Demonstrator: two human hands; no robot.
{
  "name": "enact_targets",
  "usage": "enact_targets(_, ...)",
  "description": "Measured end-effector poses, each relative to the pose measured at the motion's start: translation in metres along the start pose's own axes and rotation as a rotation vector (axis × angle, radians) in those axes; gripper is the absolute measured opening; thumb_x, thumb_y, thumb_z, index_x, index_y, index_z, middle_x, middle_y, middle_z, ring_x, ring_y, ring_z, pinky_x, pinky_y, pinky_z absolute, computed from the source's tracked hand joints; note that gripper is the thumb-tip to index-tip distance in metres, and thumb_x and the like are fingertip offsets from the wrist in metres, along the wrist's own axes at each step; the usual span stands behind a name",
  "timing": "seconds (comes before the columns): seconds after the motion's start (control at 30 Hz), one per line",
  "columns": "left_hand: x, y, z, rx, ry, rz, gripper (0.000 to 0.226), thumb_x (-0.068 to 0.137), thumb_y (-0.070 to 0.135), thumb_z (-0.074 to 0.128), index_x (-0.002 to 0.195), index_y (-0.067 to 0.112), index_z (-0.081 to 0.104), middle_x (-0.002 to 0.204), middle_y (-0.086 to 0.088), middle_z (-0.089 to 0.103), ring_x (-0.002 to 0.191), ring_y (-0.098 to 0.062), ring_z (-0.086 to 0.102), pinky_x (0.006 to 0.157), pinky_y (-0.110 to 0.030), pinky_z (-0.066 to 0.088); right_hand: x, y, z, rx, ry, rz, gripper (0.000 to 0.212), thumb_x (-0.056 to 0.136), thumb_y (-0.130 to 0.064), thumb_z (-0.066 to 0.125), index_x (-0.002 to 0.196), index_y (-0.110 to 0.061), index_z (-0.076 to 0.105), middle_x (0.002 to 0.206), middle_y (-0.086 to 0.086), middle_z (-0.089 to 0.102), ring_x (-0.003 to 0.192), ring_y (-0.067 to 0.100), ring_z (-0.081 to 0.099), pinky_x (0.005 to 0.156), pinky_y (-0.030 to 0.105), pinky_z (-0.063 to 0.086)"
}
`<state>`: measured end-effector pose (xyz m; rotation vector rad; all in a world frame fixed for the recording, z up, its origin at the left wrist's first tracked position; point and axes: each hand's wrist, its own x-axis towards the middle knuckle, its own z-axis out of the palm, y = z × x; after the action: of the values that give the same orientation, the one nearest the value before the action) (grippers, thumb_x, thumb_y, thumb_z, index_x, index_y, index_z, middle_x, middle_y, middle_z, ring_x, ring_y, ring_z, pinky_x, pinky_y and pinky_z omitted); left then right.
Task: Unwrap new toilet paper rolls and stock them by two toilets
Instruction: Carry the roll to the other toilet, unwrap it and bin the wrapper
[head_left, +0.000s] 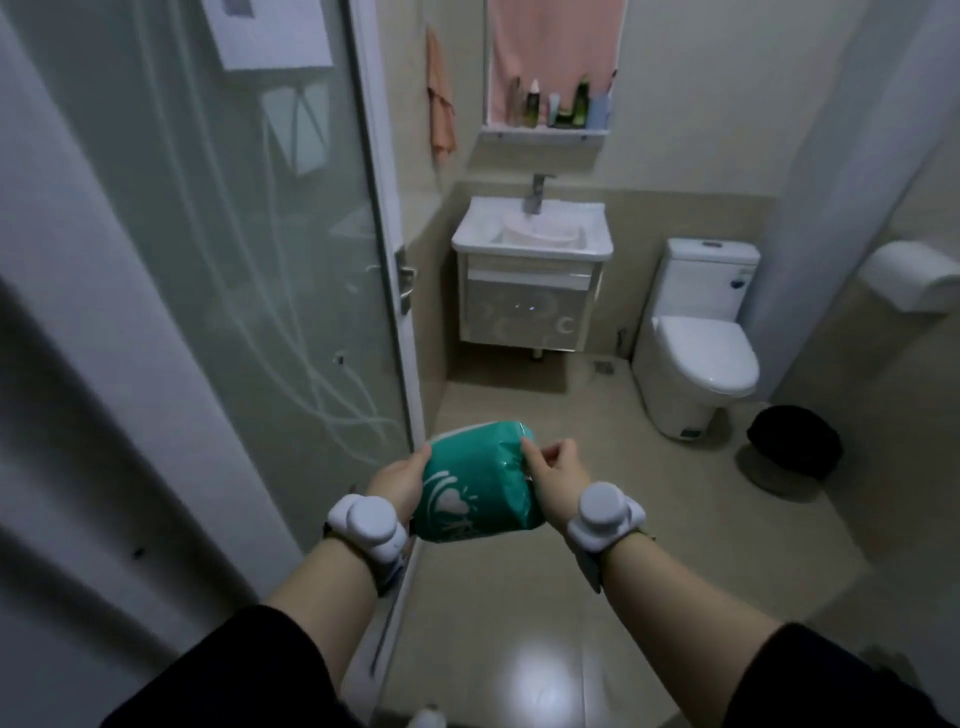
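Note:
A toilet paper roll in a green plastic wrapper with a white heart print is held out in front of me over the bathroom floor. My left hand grips its left end. My right hand pinches the wrapper at the roll's upper right edge. A white toilet with its lid down stands at the back right. On the right wall hangs a white paper holder.
A glass door stands open on my left, its handle at the edge. A white sink cabinet is against the far wall under a shelf of bottles. A black bin sits right of the toilet.

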<state>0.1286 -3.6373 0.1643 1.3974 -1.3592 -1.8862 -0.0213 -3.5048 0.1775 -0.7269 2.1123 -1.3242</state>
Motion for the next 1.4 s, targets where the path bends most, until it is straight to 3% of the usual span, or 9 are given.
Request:
enact_targets(0.13,0.058,0.065,0.053,-0.039,-0.155,0.070,0.034,0.083,0.047,0.062,0.088,0.014,0.069,0.086,-0.009,0.076,0.085,-0.030,0.072,0.085,-0.043,0.057,0.065,-0.038,-0.037,-0.078,0.118,-0.070,0.033,0.090,-0.052,0.044,0.075,-0.022,0.043,0.072,0.000,0.056,0.066,0.014,0.055,0.059,0.029,0.043)
enact_targets(0.3,0.125,0.154,0.128,-0.036,-0.452,0.155,0.028,0.091,0.041,0.056,0.092,0.016,0.069,0.080,-0.005,0.078,0.076,-0.023,0.074,0.067,-0.032,0.057,0.147,-0.081,-0.090,-0.034,0.373,-0.077,0.035,0.089,-0.052,0.045,0.070,-0.022,0.043,0.065,-0.003,0.053,0.062,0.013,0.050,0.060,0.031,0.039)
enact_targets(0.47,0.163,0.243,0.220,0.049,-0.635,0.222,0.039,0.092,0.036,0.057,0.111,0.004,0.065,0.108,-0.023,0.070,0.101,-0.039,0.067,0.096,-0.054,0.050,0.202,-0.115,-0.156,0.056,0.561,-0.101,0.027,0.090,-0.041,0.053,0.072,-0.022,0.045,0.068,-0.005,0.053,0.069,0.013,0.052,0.059,0.020,0.042)
enact_targets(0.57,0.172,0.284,0.273,0.100,-0.725,0.293,0.034,0.089,0.040,0.059,0.099,0.009,0.068,0.104,-0.023,0.072,0.096,-0.039,0.068,0.094,-0.056,0.051,0.219,-0.130,-0.201,0.082,0.610,-0.140,0.018,0.087,-0.033,0.059,0.080,-0.018,0.050,0.078,0.002,0.058,0.077,0.017,0.057,0.073,0.033,0.048)
enact_targets(0.77,0.204,0.349,0.396,0.134,-0.830,0.420,0.035,0.084,0.045,0.062,0.087,0.012,0.069,0.099,-0.019,0.074,0.092,-0.036,0.070,0.093,-0.053,0.053,0.266,-0.158,-0.304,0.078,0.661,-0.173,0.016,0.084,-0.030,0.064,0.086,-0.018,0.053,0.084,0.003,0.063,0.077,0.014,0.062,0.065,0.026,0.049)
enact_targets(1.0,0.221,0.420,0.525,0.139,-0.849,0.588,0.037,0.080,0.052,0.060,0.076,0.015,0.068,0.100,-0.019,0.073,0.094,-0.036,0.069,0.095,-0.051,0.052,0.342,-0.184,-0.419,-0.017,0.690,-0.158,0.019,0.078,-0.024,0.068,0.082,-0.016,0.052,0.077,0.005,0.060,0.074,0.021,0.059,0.063,0.034,0.050)
enact_targets(1.13,0.245,0.445,0.591,0.129,-0.873,0.611,0.039,0.081,0.053,0.060,0.082,0.015,0.069,0.101,-0.017,0.073,0.094,-0.035,0.069,0.096,-0.051,0.052,0.384,-0.191,-0.473,-0.102,0.683,-0.129,0.016,0.076,-0.021,0.067,0.082,-0.017,0.052,0.081,0.011,0.061,0.077,0.025,0.060,0.073,0.046,0.055)
enact_targets(1.3,0.279,0.460,0.675,0.131,-1.010,0.573,0.047,0.078,0.056,0.064,0.092,0.011,0.071,0.094,-0.016,0.076,0.091,-0.035,0.071,0.094,-0.053,0.052,0.440,-0.191,-0.533,-0.254,0.759,-0.053,0.017,0.074,-0.019,0.066,0.072,-0.017,0.049,0.069,0.003,0.056,0.063,0.016,0.055,0.054,0.029,0.048)
enact_targets(1.4,0.305,0.474,0.733,0.178,-1.133,0.581,0.068,0.066,0.065,0.069,0.102,0.008,0.069,0.096,-0.018,0.075,0.093,-0.035,0.071,0.094,-0.055,0.052,0.481,-0.183,-0.573,-0.349,0.824,-0.016,0.014,0.076,-0.021,0.065,0.072,-0.018,0.052,0.069,0.000,0.058,0.062,0.012,0.055,0.055,0.024,0.044)
